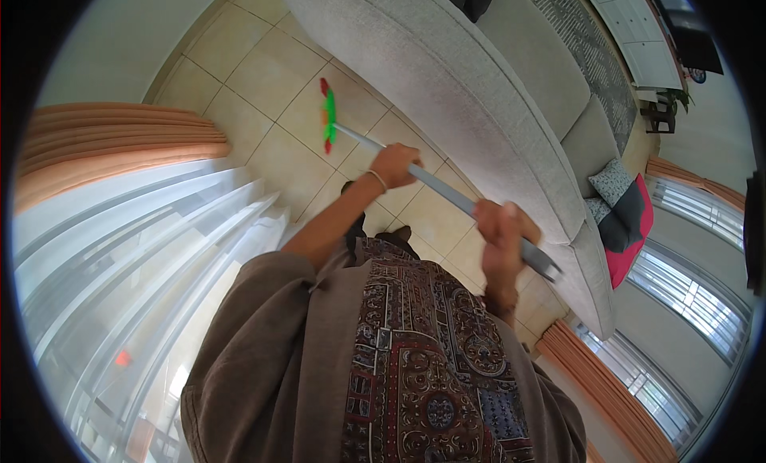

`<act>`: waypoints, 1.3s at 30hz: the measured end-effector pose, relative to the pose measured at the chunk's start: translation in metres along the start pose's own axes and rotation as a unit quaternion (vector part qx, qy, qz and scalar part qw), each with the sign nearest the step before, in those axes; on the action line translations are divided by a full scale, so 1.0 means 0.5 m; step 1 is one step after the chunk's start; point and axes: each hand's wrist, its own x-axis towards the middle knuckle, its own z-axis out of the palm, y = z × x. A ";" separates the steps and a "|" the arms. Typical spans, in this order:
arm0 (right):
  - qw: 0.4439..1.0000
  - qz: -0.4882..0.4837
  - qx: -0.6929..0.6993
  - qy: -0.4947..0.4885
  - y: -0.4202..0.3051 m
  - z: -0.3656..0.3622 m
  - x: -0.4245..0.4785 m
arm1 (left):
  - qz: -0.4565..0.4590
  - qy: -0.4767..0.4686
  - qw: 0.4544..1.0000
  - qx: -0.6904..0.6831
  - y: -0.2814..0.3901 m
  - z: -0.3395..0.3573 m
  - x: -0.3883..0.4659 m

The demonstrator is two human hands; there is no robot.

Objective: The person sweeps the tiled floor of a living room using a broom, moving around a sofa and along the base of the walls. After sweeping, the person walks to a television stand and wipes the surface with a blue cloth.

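A long grey handle (pixel 446 189) runs slantwise in front of my body. My left hand (pixel 396 165) is wrapped around its middle, nearer the head, with a thin band on the wrist. Higher up, close to the handle's end, my right hand (pixel 506 228) grips it too. At the far end is a broom head (pixel 330 116), green with red tips and some orange, slightly blurred, over the beige floor tiles. Its bristles cannot be made out clearly.
A long light-grey sofa (pixel 479 104) stands close on the right, with cushions (pixel 622 224) at its far end. To the left hang sheer white curtains (pixel 149 253) and an orange curtain (pixel 119 143) beside a wall. Tiled floor (pixel 245 92) runs between them.
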 end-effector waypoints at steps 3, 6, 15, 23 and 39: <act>0.999 0.004 -0.052 -0.003 -0.100 -0.035 -0.004 | 0.052 -0.013 0.996 -0.069 0.098 0.055 0.035; 0.998 -0.020 -0.056 -0.034 -0.131 -0.037 -0.010 | 0.063 -0.078 0.990 -0.101 0.153 0.109 0.047; 0.965 -0.004 -0.192 -0.178 0.041 0.074 0.021 | 0.043 -0.100 0.981 -0.158 -0.082 0.108 0.007; 0.968 -0.094 -0.100 -0.212 0.114 0.164 0.045 | -0.114 -0.051 0.992 0.020 -0.160 -0.064 -0.001; 0.988 0.027 -0.084 -0.128 -0.006 0.107 0.040 | -0.039 -0.115 0.992 0.020 -0.043 -0.047 -0.035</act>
